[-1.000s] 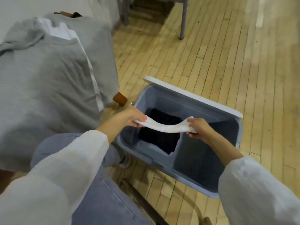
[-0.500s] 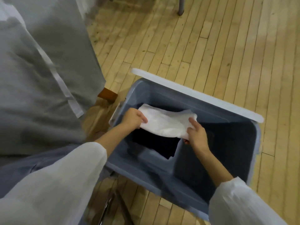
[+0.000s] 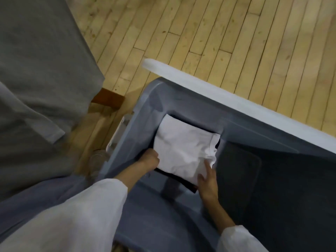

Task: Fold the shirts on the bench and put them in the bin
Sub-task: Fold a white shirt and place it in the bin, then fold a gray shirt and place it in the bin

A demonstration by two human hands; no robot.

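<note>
A folded white shirt (image 3: 183,148) lies low in the left part of the grey-blue bin (image 3: 163,95), on top of a dark folded shirt (image 3: 183,182). My left hand (image 3: 150,160) is at the shirt's left edge, fingers curled under it and still holding it. My right hand (image 3: 207,180) touches the shirt's near right corner with straight fingers. Grey shirts (image 3: 40,70) lie spread over the bench at the left.
The bin's white lid (image 3: 236,99) stands along its far side. A wooden corner of the bench (image 3: 109,99) sticks out beside the bin. Wood plank floor (image 3: 218,33) lies beyond. My blue-trousered legs (image 3: 36,197) fill the lower left.
Both hands have lowered the white shirt from above the bin's opening down onto the dark shirt inside. My right hand's fingers have straightened, and the view has tilted further down.
</note>
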